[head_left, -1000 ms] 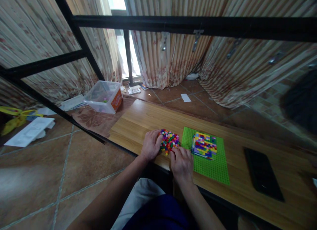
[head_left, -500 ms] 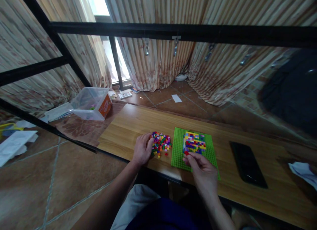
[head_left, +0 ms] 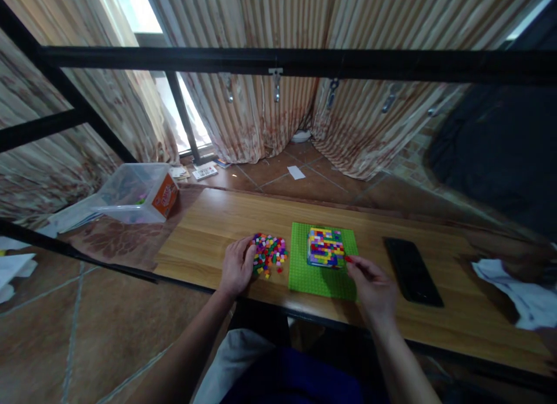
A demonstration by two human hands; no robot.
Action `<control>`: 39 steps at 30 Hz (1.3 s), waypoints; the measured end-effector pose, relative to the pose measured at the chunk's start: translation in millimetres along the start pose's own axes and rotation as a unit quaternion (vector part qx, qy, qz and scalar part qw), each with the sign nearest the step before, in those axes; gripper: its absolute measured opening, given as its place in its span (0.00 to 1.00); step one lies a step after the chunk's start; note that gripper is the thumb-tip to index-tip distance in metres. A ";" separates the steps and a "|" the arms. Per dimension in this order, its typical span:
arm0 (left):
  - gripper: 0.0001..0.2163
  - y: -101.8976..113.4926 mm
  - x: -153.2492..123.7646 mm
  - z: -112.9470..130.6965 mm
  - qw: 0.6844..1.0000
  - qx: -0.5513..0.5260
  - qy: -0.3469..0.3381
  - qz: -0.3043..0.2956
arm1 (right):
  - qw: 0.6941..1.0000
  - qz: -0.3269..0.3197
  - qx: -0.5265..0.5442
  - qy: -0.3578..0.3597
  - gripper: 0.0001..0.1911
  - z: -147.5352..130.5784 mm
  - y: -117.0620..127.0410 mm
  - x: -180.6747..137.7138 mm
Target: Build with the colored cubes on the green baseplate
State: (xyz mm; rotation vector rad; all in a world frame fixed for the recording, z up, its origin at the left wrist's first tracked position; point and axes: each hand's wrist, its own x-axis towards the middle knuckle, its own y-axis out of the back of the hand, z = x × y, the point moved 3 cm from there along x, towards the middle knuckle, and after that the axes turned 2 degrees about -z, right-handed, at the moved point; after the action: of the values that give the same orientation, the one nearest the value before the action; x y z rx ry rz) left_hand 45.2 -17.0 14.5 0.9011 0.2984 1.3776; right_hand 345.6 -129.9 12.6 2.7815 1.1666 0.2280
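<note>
Between the thumb and fingertips of my right hand [head_left: 375, 283] a small red toy brick [head_left: 348, 258] is pinched, close to the right side of a multicoloured brick block [head_left: 325, 247]. That block stands on a green studded baseplate [head_left: 300, 276]. My left hand [head_left: 238, 267] lies on the table with loosely bent fingers, its fingertips against the left edge of a pile of loose bricks [head_left: 270, 252] in many colours. I see nothing gripped in it.
The wooden table [head_left: 195, 235] also carries a black phone-like slab [head_left: 413, 270] and some crumpled white paper [head_left: 517, 294] on the right. A clear plastic box [head_left: 134, 195] sits beyond its left end. A black metal bar [head_left: 278, 60] crosses above the far side.
My right hand has carried the red brick from the block's near left corner to its right side. My left hand stays by the pile. The whole view has shifted as my head turned right.
</note>
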 end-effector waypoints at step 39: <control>0.13 -7.6 -1.1 -3.7 0.999 0.023 -0.027 0.004 | 0.998 -0.049 0.029 0.032 0.14 5.3 -15.3 18.9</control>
State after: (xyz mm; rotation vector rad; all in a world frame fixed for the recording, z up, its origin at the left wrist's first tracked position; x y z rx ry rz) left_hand 47.9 -16.1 6.5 0.9780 0.2866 1.3555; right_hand 349.0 -106.0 6.6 2.7759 1.3413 0.2805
